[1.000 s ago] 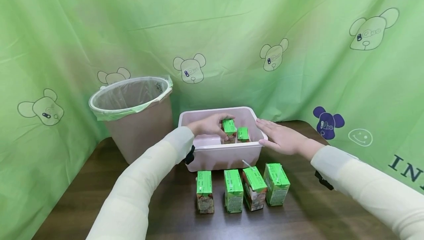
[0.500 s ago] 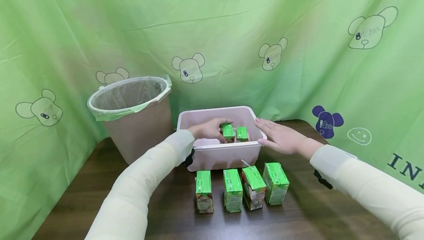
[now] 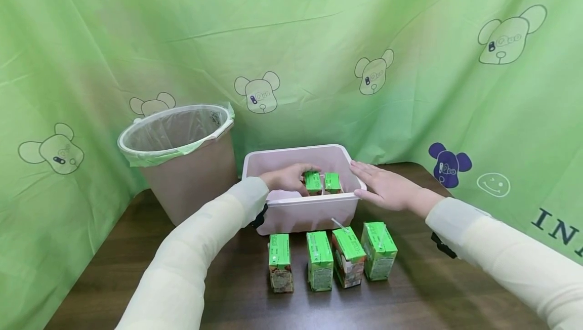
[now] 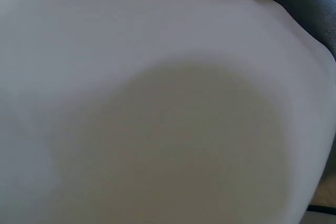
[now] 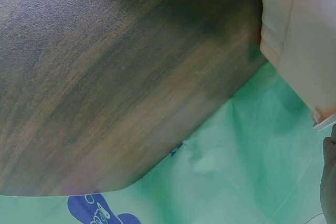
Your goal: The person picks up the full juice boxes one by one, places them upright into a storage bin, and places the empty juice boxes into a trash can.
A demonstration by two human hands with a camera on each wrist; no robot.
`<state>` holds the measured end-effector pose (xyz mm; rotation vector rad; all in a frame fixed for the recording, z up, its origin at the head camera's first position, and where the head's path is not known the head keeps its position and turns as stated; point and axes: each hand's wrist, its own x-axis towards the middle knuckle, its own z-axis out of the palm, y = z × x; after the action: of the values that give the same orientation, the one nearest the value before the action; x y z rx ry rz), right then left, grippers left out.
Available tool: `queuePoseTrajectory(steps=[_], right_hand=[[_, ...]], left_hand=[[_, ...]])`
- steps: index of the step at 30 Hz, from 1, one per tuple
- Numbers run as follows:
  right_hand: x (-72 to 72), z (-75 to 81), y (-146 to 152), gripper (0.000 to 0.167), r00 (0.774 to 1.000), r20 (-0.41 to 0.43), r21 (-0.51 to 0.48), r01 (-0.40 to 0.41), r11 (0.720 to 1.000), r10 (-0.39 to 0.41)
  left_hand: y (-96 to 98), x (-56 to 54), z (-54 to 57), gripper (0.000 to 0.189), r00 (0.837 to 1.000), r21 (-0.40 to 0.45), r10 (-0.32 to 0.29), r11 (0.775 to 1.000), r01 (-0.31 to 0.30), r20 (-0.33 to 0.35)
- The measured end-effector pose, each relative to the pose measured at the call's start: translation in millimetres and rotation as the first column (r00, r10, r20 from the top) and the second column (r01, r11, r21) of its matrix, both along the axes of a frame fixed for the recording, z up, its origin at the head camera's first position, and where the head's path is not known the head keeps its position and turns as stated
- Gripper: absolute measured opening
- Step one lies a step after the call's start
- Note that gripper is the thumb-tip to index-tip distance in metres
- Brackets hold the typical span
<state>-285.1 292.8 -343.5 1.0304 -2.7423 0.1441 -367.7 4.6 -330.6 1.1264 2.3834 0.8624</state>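
Pink tub [image 3: 296,217]: one, at the centre of the head view, holding two green-topped cartons; part of its floor was hidden by the near wall.
Cartons in the tub: two, both upright, side by side towards its right end, a left carton [image 3: 313,184] and a right carton [image 3: 333,183], with a thin white strip [image 3: 324,184] between them.
Left hand [image 3: 288,177]: reached into the tub, its fingers curved round the left carton, clamped on it.
Right hand [image 3: 387,187]: fingers extended and lying together, thumb apart from them, resting against the tub's right rim.
Cartons on the worktop [image 3: 410,299]: four, upright in a row at lower centre, in front of the tub: a first carton [image 3: 280,264], a second carton [image 3: 321,261], a third carton [image 3: 349,259] with a pale straw [image 3: 337,223] poking up, and a fourth carton [image 3: 380,253]. The first stood a little apart; the other three stood closer together.
Count of cartons: six in view, two inside the tub, four outside.
Bin [image 3: 196,183]: one, at left, just beside the tub, lined with a thin translucent bag [image 3: 179,130] folded over its rim; its bottom was out of sight.
Curtain [image 3: 309,26]: green, printed with cartoon animal heads, behind everything.
Left wrist view: mostly filled by a pale blur.
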Motion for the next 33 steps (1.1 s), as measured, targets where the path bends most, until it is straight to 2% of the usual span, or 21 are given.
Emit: queuePoseTrajectory(steps=[9,23,33], right_hand=[[0.7,0.5,-1.9,0.068,1.000,0.002,0.003,-0.001,1.000,0.001],[1.2,3.0,-2.1,0.068,1.000,0.011,0.014,0.016,1.000,-0.016],[1.7,3.6,-2.0,0.068,1.000,0.016,0.016,0.017,1.000,-0.018]], left_hand=[[0.0,1.4,1.8,0.080,1.000,-0.056,-0.007,0.998,0.005,-0.030],[-1.6,-1.8,1.0,0.085,0.999,-0.083,0.005,0.996,-0.008,-0.038],[-0.3,-3.9,0.6,0.078,0.998,-0.075,-0.020,0.997,0.016,-0.051]])
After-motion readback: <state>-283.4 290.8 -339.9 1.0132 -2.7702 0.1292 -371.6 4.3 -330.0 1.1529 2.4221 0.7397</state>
